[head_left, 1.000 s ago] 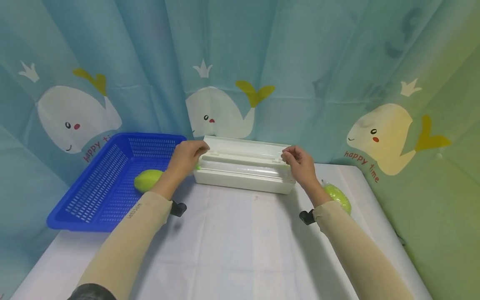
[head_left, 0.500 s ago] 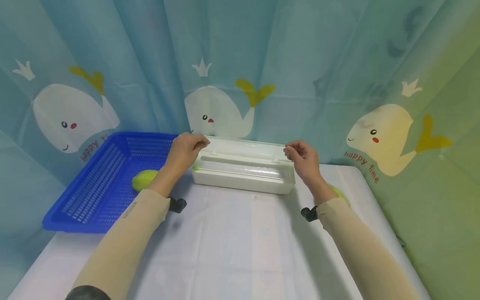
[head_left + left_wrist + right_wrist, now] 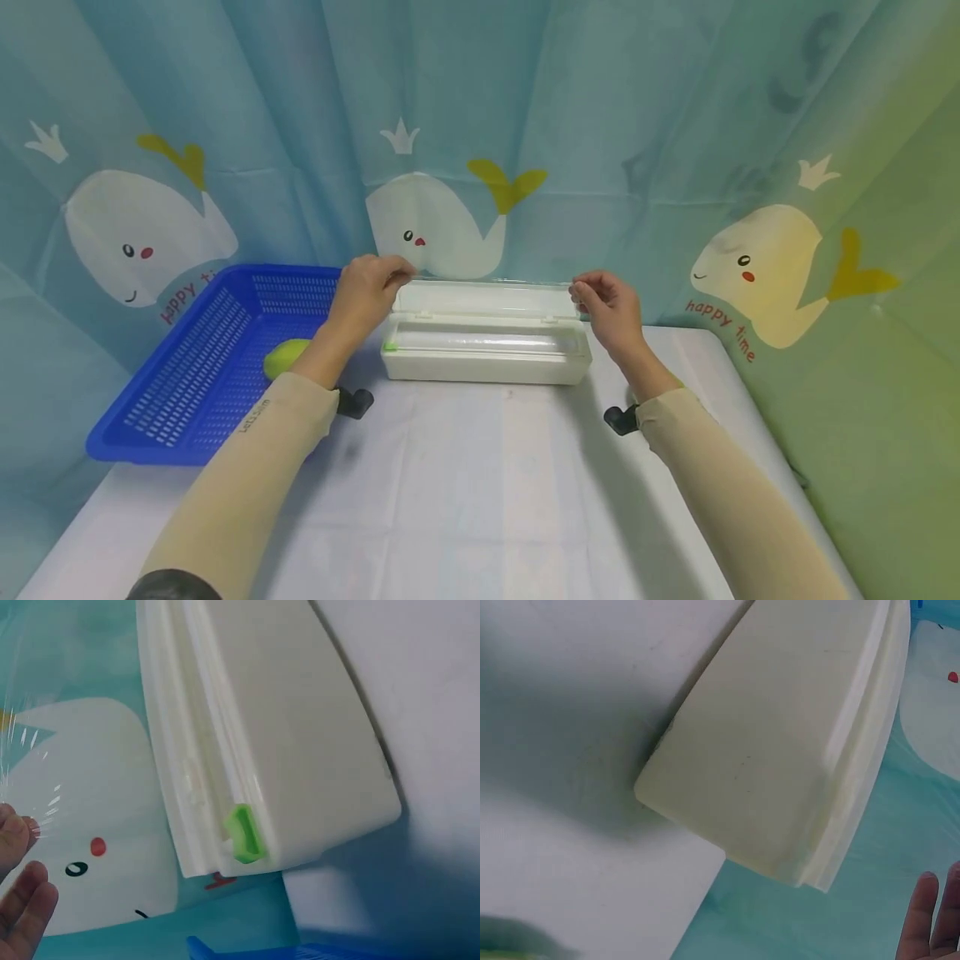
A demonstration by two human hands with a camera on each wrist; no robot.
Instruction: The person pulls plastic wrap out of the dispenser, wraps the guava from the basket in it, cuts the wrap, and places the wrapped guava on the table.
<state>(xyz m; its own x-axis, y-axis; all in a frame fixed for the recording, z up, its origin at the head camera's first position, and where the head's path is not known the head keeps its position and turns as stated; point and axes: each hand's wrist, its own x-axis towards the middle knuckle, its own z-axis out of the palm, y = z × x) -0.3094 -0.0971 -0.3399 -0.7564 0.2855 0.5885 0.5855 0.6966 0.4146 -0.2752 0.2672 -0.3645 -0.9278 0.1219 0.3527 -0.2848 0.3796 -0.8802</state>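
A long white cling film dispenser [image 3: 483,369] stands at the back of the table with its lid [image 3: 487,300] raised; a film roll shows inside. My left hand [image 3: 366,292] pinches one corner of the clear cling film [image 3: 26,742], which appears as shiny creases in the left wrist view. At the other corner, my right hand [image 3: 613,312] pinches the film between thumb and forefinger. Both hands are raised above the dispenser's two ends, and the film's edge spans between them. A green slider [image 3: 246,834] sits at the dispenser's left end.
On the left is a blue perforated basket [image 3: 112,429] with a green fruit [image 3: 283,358] in it, partly behind my left forearm. A blue-green curtain [image 3: 600,100] hangs right behind the table [image 3: 450,500]. Right of the dispenser, my right forearm covers most of another green item.
Both hands have risen and moved slightly apart, drawing the film up and away from the dispenser. The dispenser has turned slightly. My right forearm now covers the green fruit on the right.
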